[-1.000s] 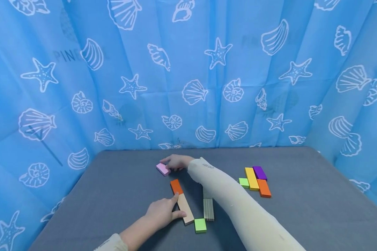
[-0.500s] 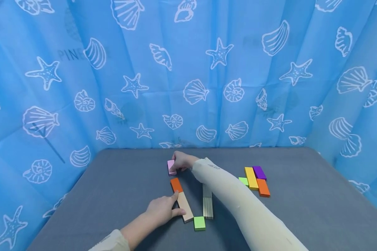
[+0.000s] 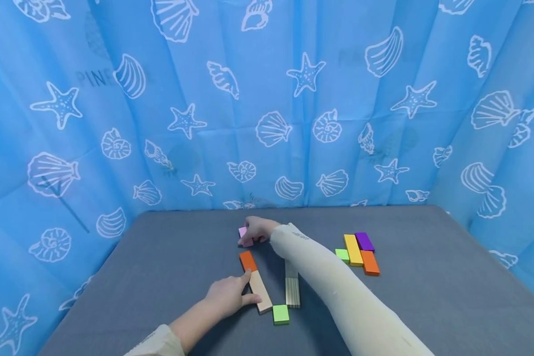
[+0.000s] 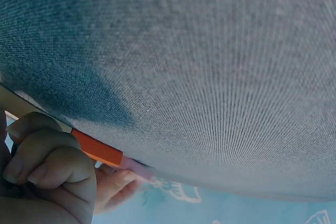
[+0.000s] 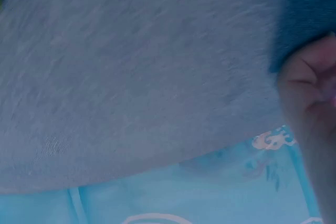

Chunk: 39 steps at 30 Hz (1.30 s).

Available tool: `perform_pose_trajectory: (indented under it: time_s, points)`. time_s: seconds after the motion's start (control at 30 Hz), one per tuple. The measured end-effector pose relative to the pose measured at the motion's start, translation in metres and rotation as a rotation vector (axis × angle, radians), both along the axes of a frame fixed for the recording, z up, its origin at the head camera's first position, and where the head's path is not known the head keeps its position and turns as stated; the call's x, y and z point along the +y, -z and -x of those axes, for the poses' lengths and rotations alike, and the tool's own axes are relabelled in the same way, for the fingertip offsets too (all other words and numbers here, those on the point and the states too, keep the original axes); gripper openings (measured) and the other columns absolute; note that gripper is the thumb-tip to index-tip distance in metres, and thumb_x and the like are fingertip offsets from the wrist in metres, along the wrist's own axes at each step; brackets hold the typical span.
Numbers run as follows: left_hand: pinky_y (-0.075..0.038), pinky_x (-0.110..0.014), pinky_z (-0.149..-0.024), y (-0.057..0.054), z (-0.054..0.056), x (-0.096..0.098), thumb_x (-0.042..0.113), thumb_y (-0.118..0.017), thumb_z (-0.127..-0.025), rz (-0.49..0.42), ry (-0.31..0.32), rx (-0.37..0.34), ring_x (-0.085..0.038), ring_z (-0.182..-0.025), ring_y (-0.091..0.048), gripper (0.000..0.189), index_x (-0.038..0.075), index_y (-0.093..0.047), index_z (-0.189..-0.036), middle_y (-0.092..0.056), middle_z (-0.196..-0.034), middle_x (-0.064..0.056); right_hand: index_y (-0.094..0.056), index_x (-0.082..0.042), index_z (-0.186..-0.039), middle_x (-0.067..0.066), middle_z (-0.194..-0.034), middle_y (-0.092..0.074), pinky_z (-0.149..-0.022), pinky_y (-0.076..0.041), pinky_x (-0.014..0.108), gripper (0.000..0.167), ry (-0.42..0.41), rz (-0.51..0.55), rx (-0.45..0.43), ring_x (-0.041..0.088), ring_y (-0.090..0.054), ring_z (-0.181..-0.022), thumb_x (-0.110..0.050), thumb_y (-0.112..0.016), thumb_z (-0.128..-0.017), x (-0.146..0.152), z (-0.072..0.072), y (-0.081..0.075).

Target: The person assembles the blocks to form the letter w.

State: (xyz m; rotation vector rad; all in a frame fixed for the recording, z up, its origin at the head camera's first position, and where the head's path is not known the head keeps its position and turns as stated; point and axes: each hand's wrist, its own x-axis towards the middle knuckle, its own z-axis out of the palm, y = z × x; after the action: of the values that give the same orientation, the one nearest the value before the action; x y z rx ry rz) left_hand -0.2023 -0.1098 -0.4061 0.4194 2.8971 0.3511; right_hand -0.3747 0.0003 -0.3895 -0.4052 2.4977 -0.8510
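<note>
My right hand (image 3: 259, 229) pinches a small pink block (image 3: 242, 231) near the back of the table, with its fingers over part of it. Just in front lies an orange block (image 3: 247, 260), end to end with a longer beige wooden block (image 3: 260, 294). My left hand (image 3: 228, 295) holds the beige block, thumb by its front end and index finger where it meets the orange one. In the left wrist view the other fingers (image 4: 58, 161) are curled, and the pink block (image 4: 136, 168) shows close past the orange block (image 4: 98, 149).
A green square block (image 3: 281, 314) sits by the beige block's front end. Beside it runs a striped grey block (image 3: 292, 292), with another grey block (image 3: 291, 269) behind, partly under the right sleeve. Farther right lie green, yellow (image 3: 353, 250), purple and orange blocks. A blue curtain (image 3: 267, 99) surrounds the table.
My right hand has moved the pink block to the right and turned it, so it now lies beyond the orange block's far end. The left hand stays on the beige block.
</note>
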Motion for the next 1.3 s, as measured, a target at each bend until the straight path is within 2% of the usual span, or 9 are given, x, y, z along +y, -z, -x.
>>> perform_pose_trajectory:
  time_s: [0.17, 0.37, 0.53, 0.7, 0.77, 0.9, 1.0, 1.17, 1.3]
  points:
    - [-0.051, -0.045, -0.067, 0.002, -0.001, 0.004, 0.056, -0.067, -0.083, -0.009, 0.024, 0.03, -0.028, -0.086, -0.067, 0.076, 0.004, -0.054, -0.137, -0.069, -0.1, -0.015, -0.051, 0.002, -0.11, 0.012, -0.092, -0.055, -0.065, -0.053, 0.037, 0.049, 0.122, 0.025, 0.048, 0.024, -0.058, -0.079, -0.015, -0.084, -0.078, 0.01, 0.002, 0.003]
    - [-0.052, -0.045, -0.07, 0.001, 0.002, 0.006, 0.055, -0.069, -0.082, -0.006, 0.018, 0.02, -0.029, -0.09, -0.066, 0.074, 0.004, -0.057, -0.135, -0.068, -0.106, -0.016, -0.052, 0.003, -0.113, 0.012, -0.095, -0.054, -0.062, -0.051, 0.032, 0.044, 0.19, 0.117, 0.078, 0.018, -0.059, -0.071, -0.01, -0.08, -0.082, 0.033, -0.001, -0.007]
    - [-0.052, -0.043, -0.066, -0.009, 0.006, 0.007, 0.057, -0.071, -0.079, 0.068, 0.025, 0.028, -0.025, -0.083, -0.066, 0.072, 0.006, -0.062, -0.129, -0.069, -0.101, -0.012, -0.051, 0.003, -0.122, 0.015, -0.098, -0.054, -0.062, -0.052, 0.031, 0.04, 0.215, 0.237, 0.078, 0.016, -0.058, -0.066, -0.005, -0.071, -0.089, 0.054, -0.01, -0.021]
    - [-0.043, -0.035, -0.053, -0.016, 0.008, 0.011, 0.056, -0.073, -0.078, 0.136, 0.024, 0.067, -0.016, -0.057, -0.052, 0.05, 0.009, -0.069, -0.093, -0.057, -0.066, -0.002, -0.051, 0.002, -0.125, 0.018, -0.101, -0.054, -0.067, -0.054, 0.034, 0.038, 0.227, 0.299, 0.103, 0.019, -0.058, -0.071, -0.003, -0.066, -0.091, 0.077, -0.019, -0.03]
    - [-0.041, -0.034, -0.052, -0.018, 0.011, 0.014, 0.055, -0.073, -0.079, 0.123, 0.002, 0.065, -0.015, -0.054, -0.048, 0.046, 0.009, -0.068, -0.084, -0.053, -0.061, 0.0, -0.051, 0.002, -0.124, 0.019, -0.102, -0.055, -0.068, -0.054, 0.035, 0.036, 0.236, 0.321, 0.092, 0.021, -0.059, -0.073, -0.003, -0.065, -0.092, 0.087, -0.023, -0.032]
    - [-0.048, -0.037, -0.061, -0.023, 0.02, 0.024, 0.057, -0.071, -0.08, 0.025, -0.011, 0.029, -0.019, -0.075, -0.063, 0.059, 0.009, -0.071, -0.115, -0.071, -0.094, -0.005, -0.05, 0.004, -0.126, 0.019, -0.102, -0.055, -0.068, -0.055, 0.034, 0.036, 0.229, 0.331, 0.074, 0.023, -0.059, -0.076, -0.004, -0.064, -0.093, 0.106, -0.033, -0.034]
    - [-0.048, -0.036, -0.061, -0.024, 0.024, 0.034, 0.06, -0.069, -0.08, -0.015, 0.051, 0.004, -0.019, -0.087, -0.065, 0.074, 0.017, -0.056, -0.139, -0.066, -0.123, -0.006, -0.05, 0.006, -0.125, 0.018, -0.099, -0.056, -0.067, -0.054, 0.033, 0.035, 0.215, 0.335, 0.075, 0.022, -0.058, -0.074, -0.004, -0.063, -0.094, 0.117, -0.043, -0.033]
    - [-0.034, -0.029, -0.048, -0.018, 0.022, 0.053, 0.066, -0.065, -0.079, 0.064, 0.14, 0.014, -0.013, -0.067, -0.053, 0.076, 0.029, -0.051, -0.143, -0.065, -0.125, -0.005, -0.051, 0.007, -0.122, 0.016, -0.096, -0.055, -0.069, -0.054, 0.035, 0.033, 0.215, 0.358, 0.066, 0.02, -0.056, -0.07, -0.003, -0.063, -0.093, 0.131, -0.061, -0.035]
    - [-0.034, -0.029, -0.049, -0.014, 0.023, 0.062, 0.068, -0.063, -0.078, 0.125, 0.167, 0.018, -0.012, -0.069, -0.053, 0.076, 0.031, -0.051, -0.143, -0.065, -0.124, -0.002, -0.051, 0.007, -0.122, 0.016, -0.097, -0.054, -0.069, -0.055, 0.036, 0.034, 0.243, 0.378, 0.046, 0.02, -0.056, -0.071, -0.002, -0.064, -0.092, 0.141, -0.073, -0.034]
